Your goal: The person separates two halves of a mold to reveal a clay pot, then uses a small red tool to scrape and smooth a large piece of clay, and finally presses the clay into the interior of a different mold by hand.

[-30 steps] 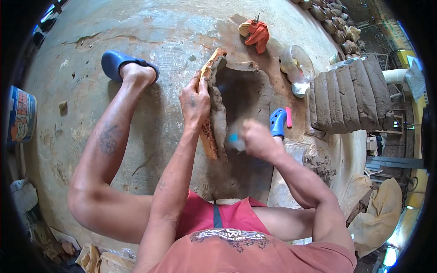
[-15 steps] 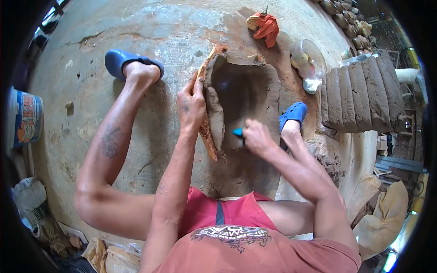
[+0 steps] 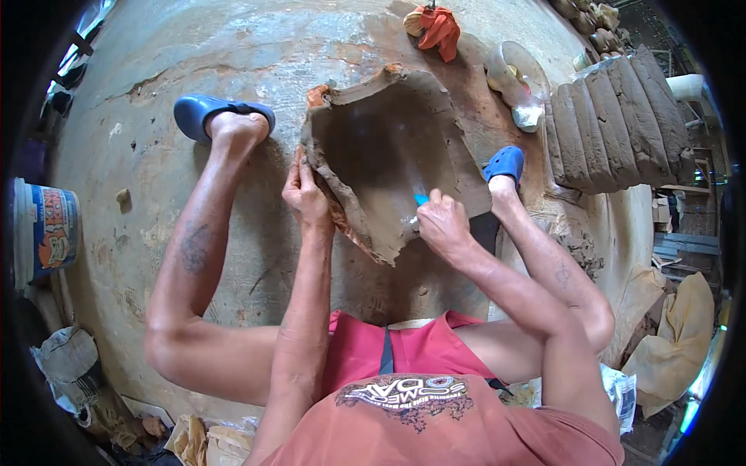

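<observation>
Between my legs lies a grey-brown clay sheet (image 3: pixel 377 147), hollowed like a trough, with ragged edges. Along its left side shows a rough reddish-brown outer layer (image 3: pixel 347 220); whether this is a mold or part of the clay I cannot tell. My left hand (image 3: pixel 309 196) is closed on that left rim, thumb and fingers pinching it. Over the near right part of the clay, my right hand (image 3: pixel 445 225) is curled round a small teal tool (image 3: pixel 421 199). Only the tool's tip shows; its kind is hidden by the fingers.
Several thick clay slabs (image 3: pixel 614 128) stand stacked at the right, beside a clear round container (image 3: pixel 517 74). An orange cloth bundle (image 3: pixel 437 33) lies at the far side. A printed bucket (image 3: pixel 48 229) stands at the left. My blue clogs (image 3: pixel 505 163) flank the clay.
The clay has turned and tilted, so its hollow looks wider and its left rim sits further left. My left hand moved with the rim; my right hand and the teal tool shifted slightly away from me.
</observation>
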